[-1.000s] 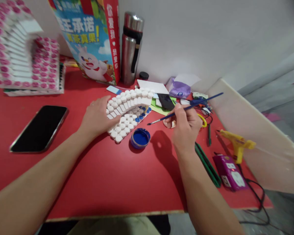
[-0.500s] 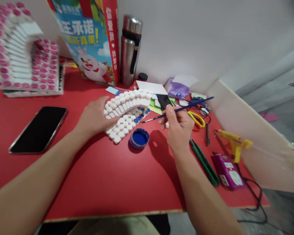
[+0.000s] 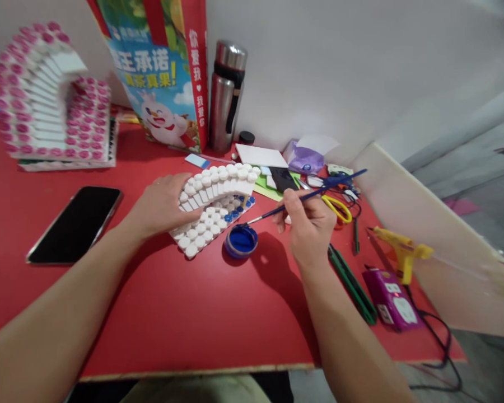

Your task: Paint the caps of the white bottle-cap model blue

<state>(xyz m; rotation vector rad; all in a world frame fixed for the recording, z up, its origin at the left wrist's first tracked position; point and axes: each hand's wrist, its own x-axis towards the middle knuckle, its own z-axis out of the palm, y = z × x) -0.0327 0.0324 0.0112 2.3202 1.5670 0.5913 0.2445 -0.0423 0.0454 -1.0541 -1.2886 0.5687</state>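
My left hand (image 3: 164,202) grips the left side of a white curved model (image 3: 205,226), covered in small round white pieces with a row of flat white slats along its arch. Several of its round pieces near the right end are blue. Between the fingers of my right hand (image 3: 308,224) is a slim blue paintbrush (image 3: 273,212), closed in a pen-like hold. Its dark tip reaches the rim of a small open jar of blue paint (image 3: 241,241), which stands just in front of the model.
A pink-dotted model (image 3: 54,101), phone (image 3: 75,225), printed bag (image 3: 163,78) and steel flask (image 3: 228,95) stand left and behind. Rightward lie yellow-handled scissors (image 3: 337,208), a green cutter (image 3: 351,285), a yellow glue gun (image 3: 399,246) and a purple box (image 3: 392,299) with cables.
The paintbrush tip has gone from beside the model's blue pieces down to the paint jar's rim. My left hand has turned the model slightly, its near corner shifting left. The view has shifted a little.
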